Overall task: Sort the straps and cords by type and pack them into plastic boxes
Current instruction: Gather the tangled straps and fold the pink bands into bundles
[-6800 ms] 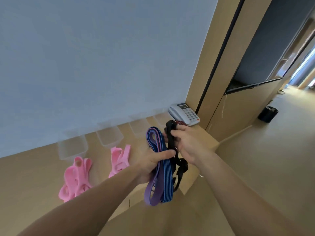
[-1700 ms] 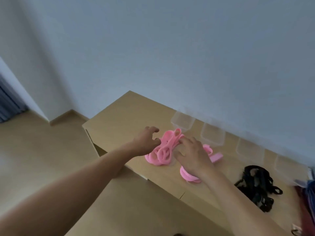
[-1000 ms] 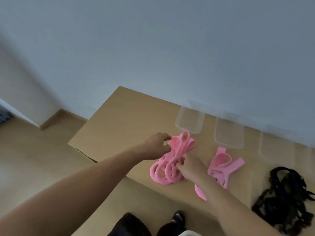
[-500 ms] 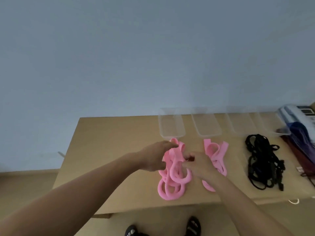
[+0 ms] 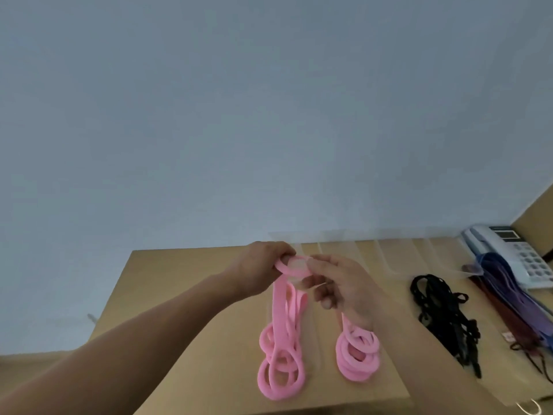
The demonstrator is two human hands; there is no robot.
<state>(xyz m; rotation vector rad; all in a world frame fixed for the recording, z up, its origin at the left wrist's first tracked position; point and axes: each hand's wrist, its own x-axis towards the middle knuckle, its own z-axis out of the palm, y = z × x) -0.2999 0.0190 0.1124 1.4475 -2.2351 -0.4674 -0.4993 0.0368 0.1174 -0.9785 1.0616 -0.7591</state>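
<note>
Nearest the viewer: both forearms reach in from 7 and 5 o'clock over the front edge of the tan table (image 5: 185, 295).

Pink strap (image 5: 279, 333) lies just inside that edge.
- Long axis runs 6 to 12 o'clock.
- Its lower end is a bunch of loose loops lying on the table at the 6 o'clock end.
- Its flat bands rise from there to the hands, and the top end points to 12 o'clock.

Second pink strap (image 5: 357, 356) sits just beside the first, at its 3 o'clock.
- It is coiled into a rough round heap.
- One tail leads toward 12 o'clock and disappears under the right wrist.

Hands, mid-table and raised above the surface:
- Left hand (image 5: 261, 266) grips the top loop of the first pink strap from the 9 o'clock side, fingers curled over it.
- Right hand (image 5: 338, 284) pinches the same loop from the 3 o'clock side with thumb and forefinger. Its other fingers are curled loosely below.
- The loop between the hands is spread into a small flat oval.

Out at 3 o'clock, apart from the pink straps:
- A tangle of black cords (image 5: 443, 319) has its long axis about 11 to 5 o'clock.
- Beyond it, purple and blue straps (image 5: 508, 295) lie stretched along much the same line, their far ends against a white telephone (image 5: 522, 256).

Farthest back: a row of clear plastic boxes (image 5: 395, 254) stands along the 12 o'clock edge of the table against the pale blue wall (image 5: 269, 115). The contents are too faint to judge.
</note>
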